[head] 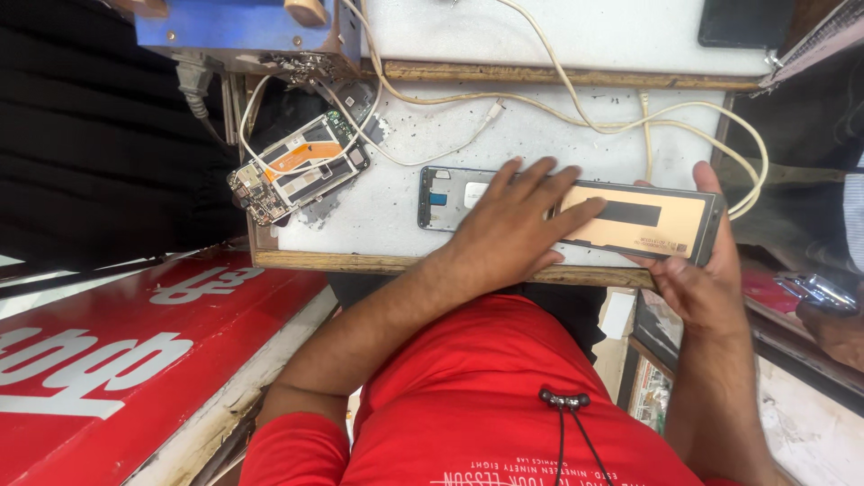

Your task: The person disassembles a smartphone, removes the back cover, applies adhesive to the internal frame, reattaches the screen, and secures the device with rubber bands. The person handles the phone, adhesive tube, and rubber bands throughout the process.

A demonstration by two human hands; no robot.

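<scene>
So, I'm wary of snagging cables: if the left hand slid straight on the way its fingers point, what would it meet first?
Probably the cream cable, after the left hand clears the phone frame; depth is unclear.

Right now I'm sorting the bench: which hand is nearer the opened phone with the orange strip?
Left. The left hand lies flat on the phone frame, right of the opened phone. The right hand grips the frame's far right end.

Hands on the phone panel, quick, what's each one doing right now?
Left hand: open, fingers spread, pressing flat on the phone panel.
Right hand: closed around the panel's right end, holding it.
</scene>
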